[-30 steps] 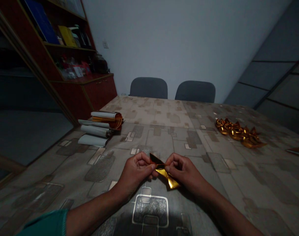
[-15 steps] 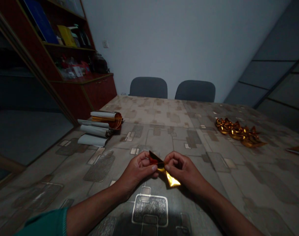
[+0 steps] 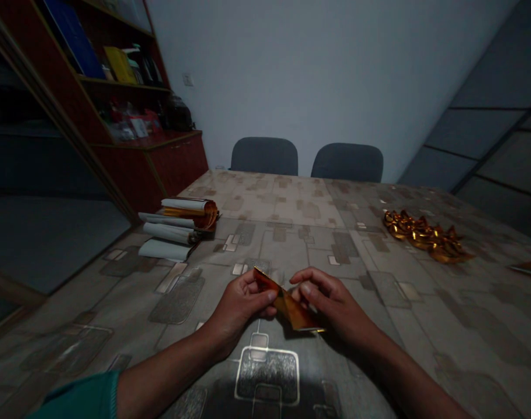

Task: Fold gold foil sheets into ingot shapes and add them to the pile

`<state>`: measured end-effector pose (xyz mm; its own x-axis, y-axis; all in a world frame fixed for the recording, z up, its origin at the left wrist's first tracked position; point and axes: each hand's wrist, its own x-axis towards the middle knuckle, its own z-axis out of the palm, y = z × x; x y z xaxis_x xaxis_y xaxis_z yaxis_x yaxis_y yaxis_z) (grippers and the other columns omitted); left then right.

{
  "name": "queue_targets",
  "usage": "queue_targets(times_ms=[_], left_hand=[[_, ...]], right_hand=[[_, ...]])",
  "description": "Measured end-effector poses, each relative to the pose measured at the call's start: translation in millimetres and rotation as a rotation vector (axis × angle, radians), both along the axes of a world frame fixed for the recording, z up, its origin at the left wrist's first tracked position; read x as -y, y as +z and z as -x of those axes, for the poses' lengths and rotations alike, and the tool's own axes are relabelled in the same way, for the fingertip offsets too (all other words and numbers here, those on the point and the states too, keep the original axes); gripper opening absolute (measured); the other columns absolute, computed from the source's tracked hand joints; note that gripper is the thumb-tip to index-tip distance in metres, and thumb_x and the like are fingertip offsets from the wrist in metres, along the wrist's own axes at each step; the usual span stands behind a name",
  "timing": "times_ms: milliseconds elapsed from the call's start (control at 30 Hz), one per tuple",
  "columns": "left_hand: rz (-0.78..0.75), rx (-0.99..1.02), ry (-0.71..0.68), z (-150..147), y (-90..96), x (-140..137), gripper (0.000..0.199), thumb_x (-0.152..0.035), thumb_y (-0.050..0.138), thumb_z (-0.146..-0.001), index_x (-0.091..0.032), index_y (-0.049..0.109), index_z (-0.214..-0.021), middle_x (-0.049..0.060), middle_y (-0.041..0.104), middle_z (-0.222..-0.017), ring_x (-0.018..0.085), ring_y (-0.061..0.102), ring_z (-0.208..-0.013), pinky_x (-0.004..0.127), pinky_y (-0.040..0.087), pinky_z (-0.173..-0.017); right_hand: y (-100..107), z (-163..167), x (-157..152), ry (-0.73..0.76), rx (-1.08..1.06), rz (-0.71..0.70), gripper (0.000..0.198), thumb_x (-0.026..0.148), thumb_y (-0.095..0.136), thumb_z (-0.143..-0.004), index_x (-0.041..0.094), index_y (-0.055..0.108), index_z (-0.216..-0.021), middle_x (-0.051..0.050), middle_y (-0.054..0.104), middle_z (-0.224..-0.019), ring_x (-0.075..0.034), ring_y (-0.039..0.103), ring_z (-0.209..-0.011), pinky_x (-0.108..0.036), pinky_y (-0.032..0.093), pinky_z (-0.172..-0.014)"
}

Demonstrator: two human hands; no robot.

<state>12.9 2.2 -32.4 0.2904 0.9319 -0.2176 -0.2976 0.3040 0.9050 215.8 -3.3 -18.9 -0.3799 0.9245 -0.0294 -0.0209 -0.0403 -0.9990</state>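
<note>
Dimly lit room, plain pale wall [image 3: 326,70] with a socket [image 3: 187,79], two grey chairs [image 3: 264,156] behind a rectangle-patterned table [image 3: 282,201], reddish-brown shelved cabinet [image 3: 180,160] at left, grey panels [image 3: 470,131] with dark seams at right.

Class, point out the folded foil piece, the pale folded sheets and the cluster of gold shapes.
Foil piece [image 3: 298,315], head view: its lower flap.
Pale folded sheets [image 3: 169,232], head view: a middle layer.
Gold shapes [image 3: 422,237], head view: the cluster's middle.

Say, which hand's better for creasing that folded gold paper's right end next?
The right hand, probably: it's near that end, thumb and forefinger apart; the left hand pinches the folded gold paper.
</note>
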Motion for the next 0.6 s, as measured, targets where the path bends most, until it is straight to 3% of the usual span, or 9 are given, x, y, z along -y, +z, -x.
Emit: queue_targets(times_ms=[100, 233, 600], left_hand=[[0.018, 0.015, 0.031, 1.1, 2.8, -0.4, 0.033, -0.027, 0.085, -0.070, -0.014, 0.063, -0.091, 0.004, 0.071, -0.083, 0.011, 0.065, -0.068, 0.017, 0.052, -0.058], [0.043, 0.025, 0.048, 2.3, 4.8, 0.5, 0.035, -0.026, 0.086, -0.068, -0.015, 0.062, -0.089, 0.002, 0.069, -0.079, 0.009, 0.063, -0.062, 0.016, 0.050, -0.055], [0.027, -0.038, 0.014, 0.5, 5.1, 4.2, 0.036, -0.027, 0.084, -0.071, -0.015, 0.061, -0.096, 0.001, 0.069, -0.080, 0.009, 0.063, -0.064, 0.014, 0.051, -0.052]], right_hand=[[8.2, -9.5, -2.5, 0.020, 0.140, -0.205, 0.013, 0.029, 0.059, -0.093, 0.024, 0.066, -0.102, -0.005, 0.068, -0.091, -0.019, 0.062, -0.083, -0.034, 0.047, -0.075], [14.0, -14.7, -2.6, 0.207, 0.323, -0.554, 0.020, 0.017, 0.056, -0.095, 0.028, 0.070, -0.105, -0.006, 0.066, -0.105, -0.021, 0.061, -0.099, -0.037, 0.047, -0.088], [6.3, -18.6, -7.2, 0.279, 0.434, -0.750, 0.016, 0.031, 0.062, -0.095, 0.030, 0.077, -0.101, -0.005, 0.068, -0.095, -0.019, 0.061, -0.090, -0.034, 0.049, -0.077]])
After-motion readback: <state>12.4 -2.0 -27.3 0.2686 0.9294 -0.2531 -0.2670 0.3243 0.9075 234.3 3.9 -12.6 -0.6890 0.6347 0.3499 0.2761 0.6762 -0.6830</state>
